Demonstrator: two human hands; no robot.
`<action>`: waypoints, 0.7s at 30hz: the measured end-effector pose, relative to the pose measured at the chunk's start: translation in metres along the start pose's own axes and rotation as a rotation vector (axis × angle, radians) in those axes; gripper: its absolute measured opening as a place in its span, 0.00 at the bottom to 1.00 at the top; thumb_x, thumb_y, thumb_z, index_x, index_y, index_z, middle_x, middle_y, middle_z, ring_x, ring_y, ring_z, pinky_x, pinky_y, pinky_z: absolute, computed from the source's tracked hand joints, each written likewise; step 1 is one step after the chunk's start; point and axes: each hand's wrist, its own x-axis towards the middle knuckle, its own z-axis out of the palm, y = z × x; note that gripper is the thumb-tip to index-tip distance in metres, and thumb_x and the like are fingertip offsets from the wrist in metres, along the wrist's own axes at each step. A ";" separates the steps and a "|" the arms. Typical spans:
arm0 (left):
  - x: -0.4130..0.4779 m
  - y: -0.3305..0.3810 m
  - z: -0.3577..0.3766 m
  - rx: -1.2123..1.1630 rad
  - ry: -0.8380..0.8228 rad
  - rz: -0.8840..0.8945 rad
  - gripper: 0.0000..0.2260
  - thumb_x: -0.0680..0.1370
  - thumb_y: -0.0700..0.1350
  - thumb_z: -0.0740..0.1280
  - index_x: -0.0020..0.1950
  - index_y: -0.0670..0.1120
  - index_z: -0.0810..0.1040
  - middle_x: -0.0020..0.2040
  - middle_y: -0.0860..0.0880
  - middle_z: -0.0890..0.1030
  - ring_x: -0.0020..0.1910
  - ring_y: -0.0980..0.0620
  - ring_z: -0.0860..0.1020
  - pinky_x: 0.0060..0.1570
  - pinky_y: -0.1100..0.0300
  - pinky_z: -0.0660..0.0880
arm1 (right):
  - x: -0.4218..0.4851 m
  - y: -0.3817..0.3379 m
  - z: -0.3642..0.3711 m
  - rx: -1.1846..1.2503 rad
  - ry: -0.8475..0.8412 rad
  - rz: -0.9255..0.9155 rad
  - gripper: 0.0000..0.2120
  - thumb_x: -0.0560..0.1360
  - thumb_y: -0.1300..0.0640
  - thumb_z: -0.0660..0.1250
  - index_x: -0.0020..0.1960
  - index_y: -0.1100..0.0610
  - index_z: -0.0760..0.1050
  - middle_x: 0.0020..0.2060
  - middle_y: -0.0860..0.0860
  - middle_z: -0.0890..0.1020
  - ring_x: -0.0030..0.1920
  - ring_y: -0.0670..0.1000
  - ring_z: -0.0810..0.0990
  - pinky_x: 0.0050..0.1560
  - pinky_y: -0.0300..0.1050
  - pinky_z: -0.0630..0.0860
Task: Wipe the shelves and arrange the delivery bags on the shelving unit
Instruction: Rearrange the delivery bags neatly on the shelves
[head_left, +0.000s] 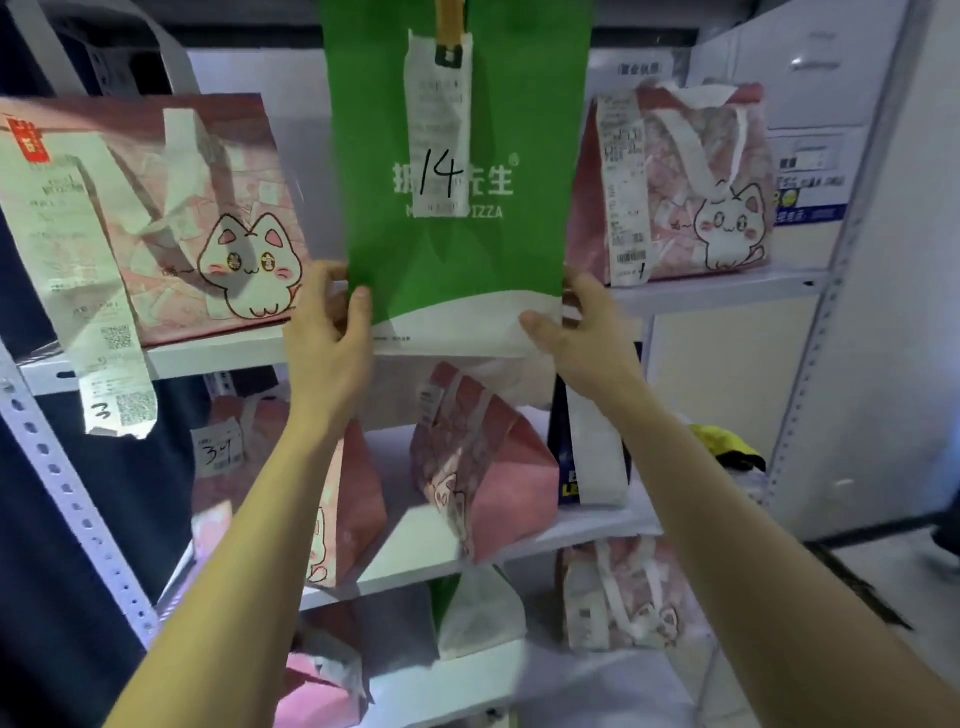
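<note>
We held the green pizza bag betw. both hands, low at its bottom corners. Left hand pinched the lower-left corner w/ thumb on the front, and right hand gripped the lower-right likewise. The bag hung upright at the upper shelf lip, receipt marked 14 facing us. Couldn't tell if the base was seated yet.

Our judgement: set the base flat, push straight back and keep the no. outward.

Room looked tight. Just left of the left hand sat the left pink cat bag, its long receipt drooping past the shelf edge, an easy snag. Just right of the right hand stood the right pink cat bag. The slot betw. them looked approx. bag-wide, so no twisting. Below the hands, more bags crowded the lower shelf.
</note>
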 end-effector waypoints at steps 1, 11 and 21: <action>-0.007 0.005 0.000 -0.022 0.009 -0.004 0.02 0.86 0.46 0.63 0.58 0.52 0.74 0.45 0.47 0.83 0.41 0.45 0.79 0.44 0.52 0.72 | -0.007 0.001 -0.004 -0.010 0.004 0.000 0.18 0.80 0.57 0.73 0.69 0.53 0.76 0.60 0.44 0.82 0.62 0.47 0.81 0.63 0.51 0.81; -0.111 0.095 0.037 0.007 0.049 -0.067 0.08 0.88 0.42 0.62 0.58 0.56 0.73 0.46 0.59 0.86 0.45 0.56 0.82 0.47 0.57 0.78 | -0.075 0.030 -0.086 0.103 -0.040 -0.016 0.14 0.83 0.62 0.66 0.66 0.50 0.78 0.59 0.47 0.85 0.59 0.49 0.83 0.63 0.51 0.81; -0.251 0.139 0.158 0.009 -0.110 -0.189 0.05 0.87 0.40 0.64 0.57 0.50 0.75 0.46 0.48 0.84 0.45 0.48 0.81 0.44 0.52 0.77 | -0.176 0.123 -0.224 0.139 0.016 0.202 0.16 0.83 0.67 0.65 0.65 0.50 0.79 0.52 0.41 0.85 0.52 0.43 0.83 0.48 0.29 0.76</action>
